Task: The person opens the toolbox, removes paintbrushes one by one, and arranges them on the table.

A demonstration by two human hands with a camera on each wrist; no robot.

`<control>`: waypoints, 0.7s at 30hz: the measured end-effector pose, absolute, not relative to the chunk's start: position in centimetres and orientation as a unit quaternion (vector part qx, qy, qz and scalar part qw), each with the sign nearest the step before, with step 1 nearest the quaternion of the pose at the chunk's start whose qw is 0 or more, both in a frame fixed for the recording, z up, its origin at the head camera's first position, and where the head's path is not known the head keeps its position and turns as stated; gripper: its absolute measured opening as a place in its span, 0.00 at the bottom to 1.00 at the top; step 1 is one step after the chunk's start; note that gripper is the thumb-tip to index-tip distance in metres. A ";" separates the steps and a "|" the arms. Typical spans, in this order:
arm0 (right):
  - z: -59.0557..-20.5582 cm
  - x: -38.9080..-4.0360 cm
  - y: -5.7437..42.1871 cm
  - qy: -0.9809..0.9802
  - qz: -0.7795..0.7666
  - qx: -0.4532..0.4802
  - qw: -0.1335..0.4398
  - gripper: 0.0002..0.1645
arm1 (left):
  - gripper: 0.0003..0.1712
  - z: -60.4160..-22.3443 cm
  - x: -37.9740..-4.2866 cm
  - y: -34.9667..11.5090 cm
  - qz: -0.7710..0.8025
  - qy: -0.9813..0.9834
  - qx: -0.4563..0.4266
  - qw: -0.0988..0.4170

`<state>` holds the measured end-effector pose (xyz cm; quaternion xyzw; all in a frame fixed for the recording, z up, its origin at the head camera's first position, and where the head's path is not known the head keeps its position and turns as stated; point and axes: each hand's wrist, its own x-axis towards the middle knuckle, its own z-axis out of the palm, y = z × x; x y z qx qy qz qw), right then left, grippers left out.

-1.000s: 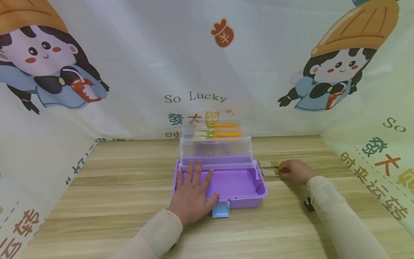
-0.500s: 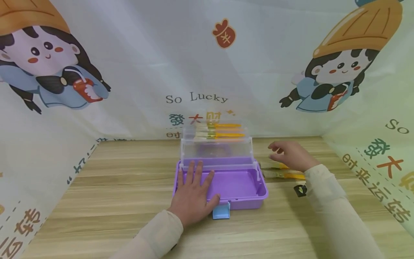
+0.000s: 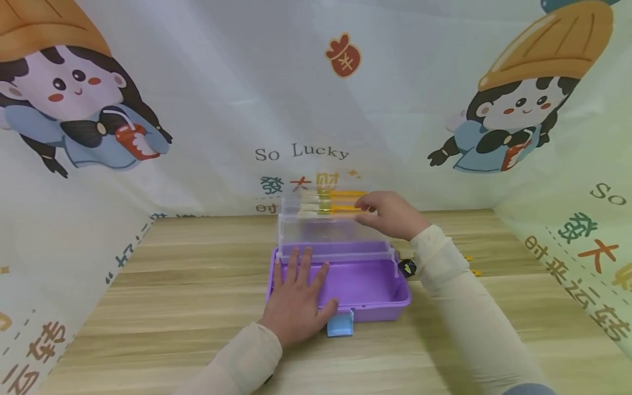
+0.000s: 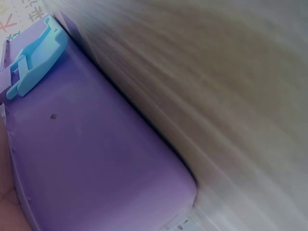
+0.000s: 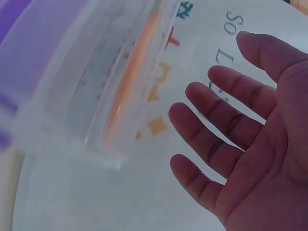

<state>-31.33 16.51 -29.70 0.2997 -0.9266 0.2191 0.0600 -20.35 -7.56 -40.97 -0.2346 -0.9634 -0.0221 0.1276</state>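
Note:
A purple box (image 3: 380, 315) stands on the table with its light blue latch (image 3: 340, 325) hanging down at the front. My left hand (image 3: 296, 310) rests over its front left part, fingers spread. Raised at the back of the box is a clear tray (image 3: 336, 233), holding flat paintbrushes (image 3: 323, 208) with orange handles and pale bristles. At the tray's right end, my right hand (image 3: 392, 214) overlaps the handle ends in the head view. The right wrist view shows that hand with fingers apart and nothing in them, beside the tray and an orange handle (image 5: 132, 77).
Behind my right forearm, orange handle tips (image 3: 476, 272) of paintbrushes lying on the table (image 3: 187, 296) show right of the box. A printed white cloth (image 3: 237, 99) hangs at the back and both sides. A small black device (image 3: 407, 268) sits under my right wrist.
My right hand let go of the brushes on the table at the right, then rose and moved left to the tray's brush handles. My left hand stayed on the box.

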 end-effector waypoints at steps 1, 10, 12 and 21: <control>-29.8 -31.5 16.1 -0.926 0.220 0.302 0.058 0.21 | 0.43 -41.0 -20.3 -7.5 -0.020 -0.964 -0.234 0.126; -31.5 -33.5 12.9 -0.926 0.221 0.302 0.042 0.25 | 0.43 -41.1 -20.1 -7.9 -0.018 -0.964 -0.230 0.130; -31.9 -34.1 12.4 -0.924 0.221 0.308 0.041 0.25 | 0.43 -41.1 -20.1 -8.0 -0.020 -0.965 -0.228 0.128; -32.7 -35.1 12.1 -0.930 0.191 0.308 0.052 0.22 | 0.43 -41.2 -20.4 -7.4 -0.028 -0.962 -0.236 0.134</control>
